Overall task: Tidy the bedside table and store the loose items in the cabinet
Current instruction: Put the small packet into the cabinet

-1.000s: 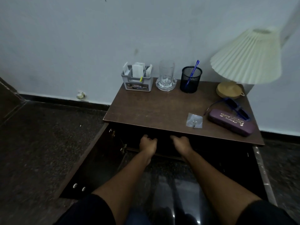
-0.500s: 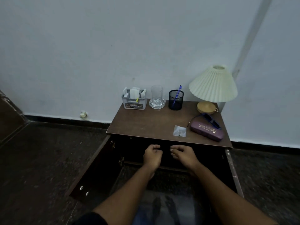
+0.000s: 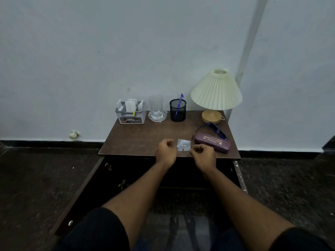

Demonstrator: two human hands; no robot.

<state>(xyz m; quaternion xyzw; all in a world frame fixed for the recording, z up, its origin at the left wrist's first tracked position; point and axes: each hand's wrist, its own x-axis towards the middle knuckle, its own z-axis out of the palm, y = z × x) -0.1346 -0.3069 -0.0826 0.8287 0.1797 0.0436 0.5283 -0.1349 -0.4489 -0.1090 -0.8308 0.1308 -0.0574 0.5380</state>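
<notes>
Both hands have risen from the open cabinet (image 3: 126, 180) to the surface's front edge, left hand (image 3: 165, 151) and right hand (image 3: 204, 154) curled, holding nothing, flanking the small clear packet (image 3: 183, 144), right grip nearer, almost touching it

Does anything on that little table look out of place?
The sunglasses lie loose, propped against the purple case, not inside it. A small clear packet sits alone near the front edge. Nothing looks spilled or broken.
</notes>
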